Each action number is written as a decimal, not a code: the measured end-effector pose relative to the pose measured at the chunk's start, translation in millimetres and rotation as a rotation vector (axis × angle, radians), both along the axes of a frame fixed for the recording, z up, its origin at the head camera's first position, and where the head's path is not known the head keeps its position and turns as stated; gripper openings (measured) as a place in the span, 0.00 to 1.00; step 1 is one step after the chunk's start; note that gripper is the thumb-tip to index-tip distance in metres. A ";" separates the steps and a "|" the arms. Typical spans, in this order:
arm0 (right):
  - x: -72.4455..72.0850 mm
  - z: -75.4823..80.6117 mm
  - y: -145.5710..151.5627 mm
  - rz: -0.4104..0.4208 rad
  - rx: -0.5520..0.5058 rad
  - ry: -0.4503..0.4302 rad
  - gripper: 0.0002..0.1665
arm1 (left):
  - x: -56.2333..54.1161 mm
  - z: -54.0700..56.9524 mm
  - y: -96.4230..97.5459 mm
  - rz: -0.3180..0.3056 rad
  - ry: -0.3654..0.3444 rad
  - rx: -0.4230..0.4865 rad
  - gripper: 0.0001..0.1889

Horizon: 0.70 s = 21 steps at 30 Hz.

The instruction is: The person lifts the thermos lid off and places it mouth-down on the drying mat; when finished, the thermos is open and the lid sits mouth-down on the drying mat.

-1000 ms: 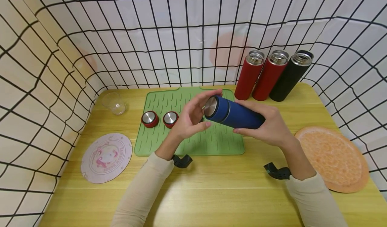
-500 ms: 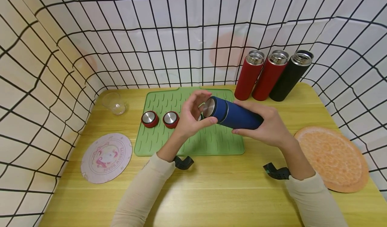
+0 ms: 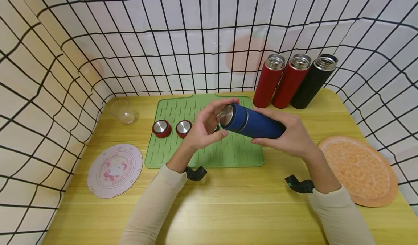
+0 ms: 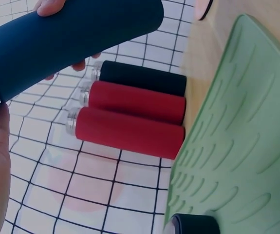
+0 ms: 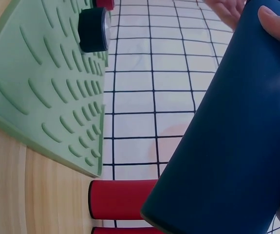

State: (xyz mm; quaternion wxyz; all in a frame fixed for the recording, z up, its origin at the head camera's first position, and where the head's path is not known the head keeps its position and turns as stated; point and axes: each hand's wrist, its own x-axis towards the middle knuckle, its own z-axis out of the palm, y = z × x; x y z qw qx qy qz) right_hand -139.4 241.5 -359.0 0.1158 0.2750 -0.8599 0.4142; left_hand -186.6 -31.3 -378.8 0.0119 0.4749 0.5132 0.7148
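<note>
A blue thermos bottle (image 3: 262, 124) is held tilted above the green mat, its steel-topped cap (image 3: 240, 117) pointing left. My right hand (image 3: 290, 131) grips the lower body, thumb on the near side and fingers on the far side. At the cap end, my left hand (image 3: 207, 125) spans the cap, with fingertips at its upper edge and thumb by its lower edge. A narrow seam shows between cap and body. In the left wrist view, left fingertips (image 4: 1, 122) touch the thermos bottle by that seam. The palm stays off the cap's steel top.
Two red caps (image 3: 161, 128) and a dark cap (image 5: 93, 30) sit on the green mat (image 3: 228, 158). Two uncapped red bottles (image 3: 269, 83) and a black one (image 3: 313, 83) stand at the back right. Around lie a clear cup (image 3: 123, 111), a unicorn placemat (image 3: 115, 170) and an orange round mat (image 3: 359, 170).
My left hand has turned around the cap and back, its thumb rising and then dropping again. The thermos bottle shifted slightly left and returned, with my right hand still gripping it.
</note>
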 end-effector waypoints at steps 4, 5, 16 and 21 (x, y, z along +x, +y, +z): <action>-0.8 -1.2 -0.2 0.000 0.004 0.000 0.53 | 2.0 -1.0 0.6 0.061 -0.048 0.007 0.41; -1.1 -1.7 -0.3 -0.002 0.007 -0.001 0.53 | 2.9 -1.5 0.9 0.095 -0.065 0.004 0.42; 0.0 -0.7 -3.3 -0.014 0.017 -0.019 0.51 | 3.2 0.0 2.4 0.194 -0.113 -0.075 0.53; 1.0 -0.1 -2.0 -0.007 -0.006 -0.025 0.52 | 1.1 2.5 0.6 0.006 -0.013 -0.034 0.47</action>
